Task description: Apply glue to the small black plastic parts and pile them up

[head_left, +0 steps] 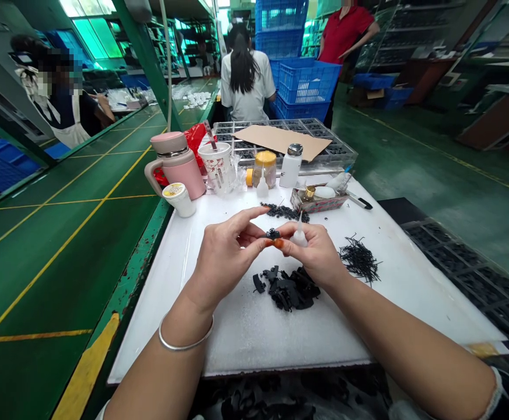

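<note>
My left hand (pixel 228 251) pinches a small black plastic part (pixel 272 234) between thumb and fingers above the white board (pixel 219 326). My right hand (pixel 318 252) meets it from the right, touching the same part with its fingertips, and also holds a small white dropper bottle (pixel 299 233) with its nozzle up. A heap of black plastic parts (pixel 289 289) lies on the board just below both hands. A silver bangle sits on my left wrist.
A bundle of thin black pins (pixel 359 259) lies right of my hands, more small black bits (pixel 285 212) behind. At the back stand a pink mug (pixel 178 163), a paper cup (pixel 216 164), jars, bottles and trays under cardboard (pixel 281 140). Other people work farther off.
</note>
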The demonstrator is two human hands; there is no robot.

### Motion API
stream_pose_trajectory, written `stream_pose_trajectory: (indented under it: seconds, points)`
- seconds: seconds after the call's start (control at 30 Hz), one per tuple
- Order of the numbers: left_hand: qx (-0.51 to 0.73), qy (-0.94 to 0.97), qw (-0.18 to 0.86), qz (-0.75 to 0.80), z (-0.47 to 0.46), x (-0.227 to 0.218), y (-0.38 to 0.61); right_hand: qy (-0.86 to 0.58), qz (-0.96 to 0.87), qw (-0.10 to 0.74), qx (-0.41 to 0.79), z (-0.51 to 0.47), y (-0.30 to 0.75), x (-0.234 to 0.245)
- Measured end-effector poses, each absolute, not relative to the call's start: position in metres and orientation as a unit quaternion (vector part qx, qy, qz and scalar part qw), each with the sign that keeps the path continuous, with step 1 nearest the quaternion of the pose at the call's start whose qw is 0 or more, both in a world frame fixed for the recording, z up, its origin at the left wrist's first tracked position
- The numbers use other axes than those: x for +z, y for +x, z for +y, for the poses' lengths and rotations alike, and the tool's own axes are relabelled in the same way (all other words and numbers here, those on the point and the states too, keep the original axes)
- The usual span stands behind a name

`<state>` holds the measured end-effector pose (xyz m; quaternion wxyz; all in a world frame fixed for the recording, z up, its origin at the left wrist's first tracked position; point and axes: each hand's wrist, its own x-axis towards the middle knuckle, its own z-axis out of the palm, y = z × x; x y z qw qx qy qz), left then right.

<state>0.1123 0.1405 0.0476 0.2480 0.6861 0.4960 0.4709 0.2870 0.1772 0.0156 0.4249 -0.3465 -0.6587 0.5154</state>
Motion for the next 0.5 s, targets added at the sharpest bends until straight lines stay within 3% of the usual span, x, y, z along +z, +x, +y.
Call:
stream_pose_trajectory:
  seconds: [0.27,0.5]
  points:
    - [0.447,0.675,0.34,0.479,0.1437,0.0493,0.1091,-0.325,-0.719,0.418,0.451,0.1767,0.2917,0.0162]
    - [0.468,0.631,0.424,0.45,0.1465,0.0519,0.1065,-0.268,-0.669,0.357,0.594,0.1778,0.2901,0.0224]
